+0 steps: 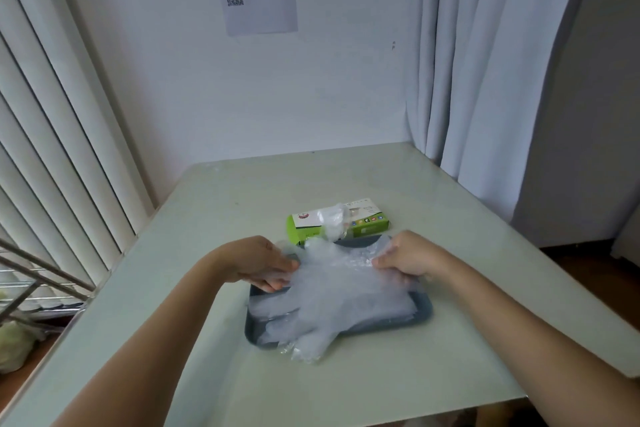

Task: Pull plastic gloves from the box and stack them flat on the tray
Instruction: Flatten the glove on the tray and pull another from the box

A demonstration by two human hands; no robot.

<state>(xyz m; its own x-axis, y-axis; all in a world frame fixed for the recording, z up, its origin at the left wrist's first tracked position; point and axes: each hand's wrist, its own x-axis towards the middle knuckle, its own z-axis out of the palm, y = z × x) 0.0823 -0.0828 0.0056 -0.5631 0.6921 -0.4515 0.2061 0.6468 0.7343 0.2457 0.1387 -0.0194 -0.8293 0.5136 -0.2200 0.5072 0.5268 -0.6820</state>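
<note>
A dark grey tray (425, 315) lies on the table in front of me. A stack of clear plastic gloves (332, 298) covers most of it, with glove fingers hanging over its near edge. My left hand (258, 262) pinches the left side of the top glove at the tray's far left. My right hand (407, 258) pinches its right side at the tray's far right. Behind the tray lies a green and white glove box (367, 222), and a crumpled glove (334, 224) sticks up out of its opening.
The pale table (242, 204) stands against a white wall, with a curtain (485, 80) at the right and vertical blinds (52, 114) at the left. A metal rack (31, 274) sits beyond the table's left edge.
</note>
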